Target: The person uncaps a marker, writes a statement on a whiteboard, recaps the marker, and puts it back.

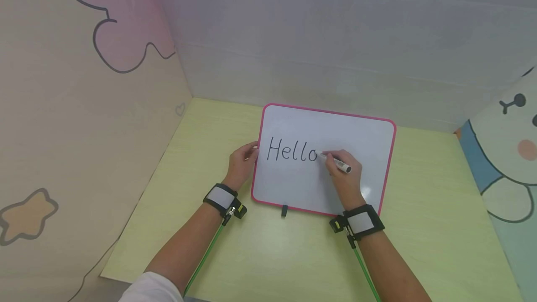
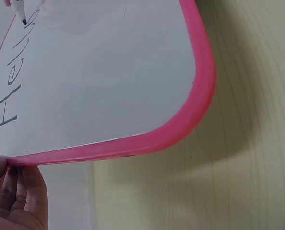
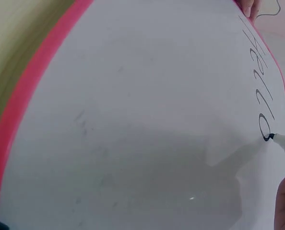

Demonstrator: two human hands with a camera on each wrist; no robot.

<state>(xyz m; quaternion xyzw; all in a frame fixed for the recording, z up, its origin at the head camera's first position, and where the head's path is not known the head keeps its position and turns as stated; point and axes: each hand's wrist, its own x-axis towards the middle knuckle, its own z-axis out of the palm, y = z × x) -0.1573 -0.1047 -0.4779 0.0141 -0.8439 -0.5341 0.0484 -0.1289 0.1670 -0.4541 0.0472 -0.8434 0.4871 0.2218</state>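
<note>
A whiteboard (image 1: 293, 181) with a pink rim bears the handwritten word "Hello" in dark ink. My left hand (image 1: 241, 164) holds the board's left edge; in the left wrist view the thumb lies on one side of the pink rim (image 2: 109, 147) and the fingers on the other. Between the fingers of my right hand (image 1: 347, 174) is a white marker (image 1: 343, 166), slanting to the board. Its dark tip (image 3: 271, 136) touches the letter "o" in the right wrist view. Most of the right hand is outside that view.
The board rests on a pale yellow table (image 1: 268, 255). At its lower edge is a small black piece (image 1: 284, 210), kind unclear. Behind rises a pale wall (image 1: 335, 50); painted walls flank the table. Green cords (image 1: 204, 260) run from both wrist straps.
</note>
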